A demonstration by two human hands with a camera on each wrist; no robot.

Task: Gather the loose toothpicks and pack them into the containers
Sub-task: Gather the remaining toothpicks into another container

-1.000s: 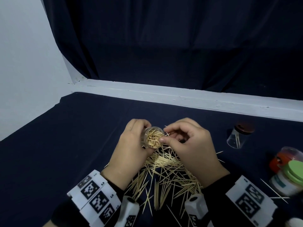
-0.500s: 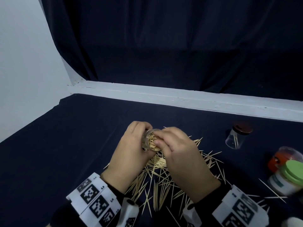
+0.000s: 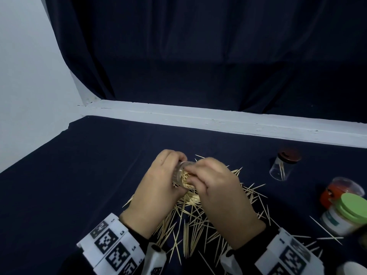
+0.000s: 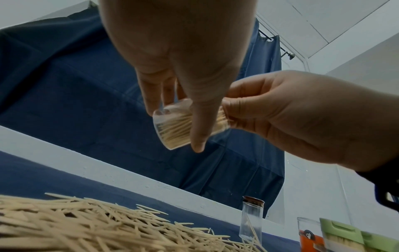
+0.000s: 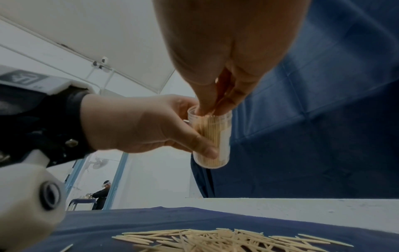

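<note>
The small clear jar (image 3: 179,175) sits in my left hand (image 3: 156,191), fingers and thumb curled round its wall, lifted off the table just above the heap. It is tipped with its mouth toward three o'clock, and it is packed nearly full of toothpicks lying lengthwise. A second ago my right hand (image 3: 220,197) was hanging back at the rim, pinching a few sticks; now its bunched fingertips (image 5: 207,109) have gone down into the mouth, and from the right wrist view they seem to pinch the ends of some sticks, pushing them in. I judge this batch is almost seated, and this jar has little room left.

The jar is thin, see-through plastic, a straight cylinder with a ribbed neck, smooth and a bit slippery to hold. The sticks are pale wood, thin, pointed at both ends, and they tangle easily.

Below my hands, toward six o'clock, the loose toothpicks (image 3: 194,225) lie in a criss-cross pile on the dark blue cloth (image 3: 79,175), with strays running out to four o'clock. So a lot of gathering is left. At two o'clock stands another clear jar with a brown lid (image 3: 283,165) with only a few sticks inside. At three to four o'clock are an orange-labelled tub (image 3: 337,192) and a green-lidded one (image 3: 349,213).
</note>
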